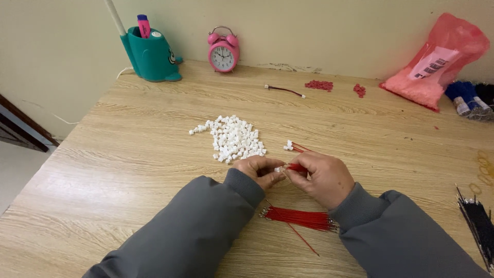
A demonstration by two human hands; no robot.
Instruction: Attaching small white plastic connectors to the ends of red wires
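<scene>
Both forearms in grey sleeves enter from 6 o'clock and converge at centre. Left hand (262,171), at 9 o'clock of the right, curled with fingertips pinched. Right hand (325,177), knuckles up, thumb and forefinger pinched, meeting the left's fingertips

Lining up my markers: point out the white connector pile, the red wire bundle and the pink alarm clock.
white connector pile (234,139), head view, middle of the heap.
red wire bundle (301,217), head view, mid-length of the strands.
pink alarm clock (223,57), head view, centre of the dial.
</scene>
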